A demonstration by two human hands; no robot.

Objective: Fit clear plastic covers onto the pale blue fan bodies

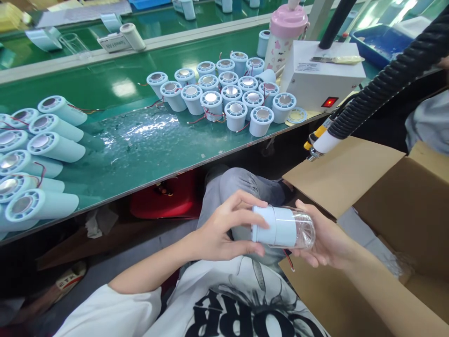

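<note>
Over my lap, my left hand [229, 227] closes its fingers and thumb round the rimmed end of a light blue cylindrical housing [285, 227]. The housing lies on its side, partly inside a clear plastic sleeve [305, 230]. From the right, my right hand [328, 238] wraps round the far end of that sleeve. Just below the sleeve hangs a thin red wire [289, 260] with a small white plug; where it starts is hidden. On the bench, a group of similar blue housings [211, 100] stands upright, with silver discs in their tops.
More housings [42, 206] crowd the left of the green bench [140, 145]. A white box with a lit red switch [329, 101] stands near a pink-lidded bottle [287, 28]. A black ribbed hose [379, 89] ends above an open cardboard box [345, 173] at right.
</note>
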